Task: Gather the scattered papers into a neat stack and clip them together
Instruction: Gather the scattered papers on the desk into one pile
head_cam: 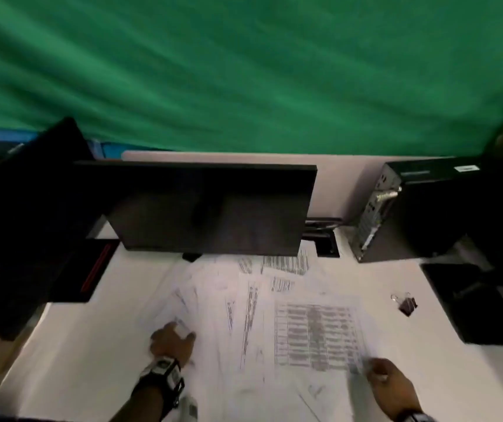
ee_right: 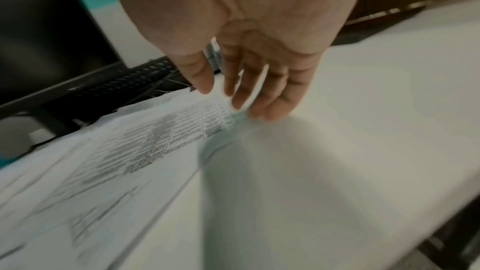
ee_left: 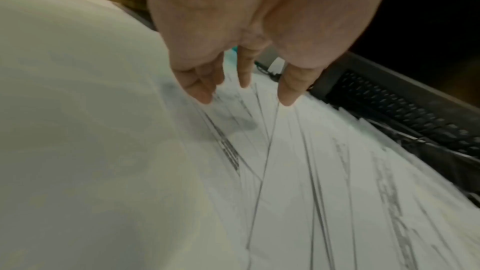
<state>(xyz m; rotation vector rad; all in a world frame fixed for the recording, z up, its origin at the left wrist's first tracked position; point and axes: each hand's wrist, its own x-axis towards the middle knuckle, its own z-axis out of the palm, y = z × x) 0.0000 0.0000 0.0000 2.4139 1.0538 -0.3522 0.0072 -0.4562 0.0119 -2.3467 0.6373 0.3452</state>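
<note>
Papers (head_cam: pixel 274 315) lie fanned loose across the white desk (head_cam: pixel 76 345), right in front of the dark monitor (head_cam: pixel 207 208), sheets overlapping at all angles, one with a printed table (head_cam: pixel 314 336) lying on top toward the right. Nothing squared up yet, as far as can be seen. The left hand (head_cam: pixel 171 341) is down at the left edge of the spread, fingers (ee_left: pixel 202 89) fairly straight and slightly apart, tips touching the paper edges, holding nothing. The right hand (head_cam: pixel 391 388) is at the near right corner of the table sheet; in the right wrist view its fingertips (ee_right: pixel 270 108) sit on that corner, and it looks as if the corner is lifted between them, though the blur makes a true pinch hard to confirm. So both hands bracket the pile from either side, and that reads like the very start of the gathering. The binder clip (head_cam: pixel 405 303) sits alone on the desk, well off to the right of the papers, untouched. Left to do, by my reckoning: sweep the sheets together, tap them even, then fetch that clip and snap it on. A computer tower (head_cam: pixel 396 214) stands at the back right.
</note>
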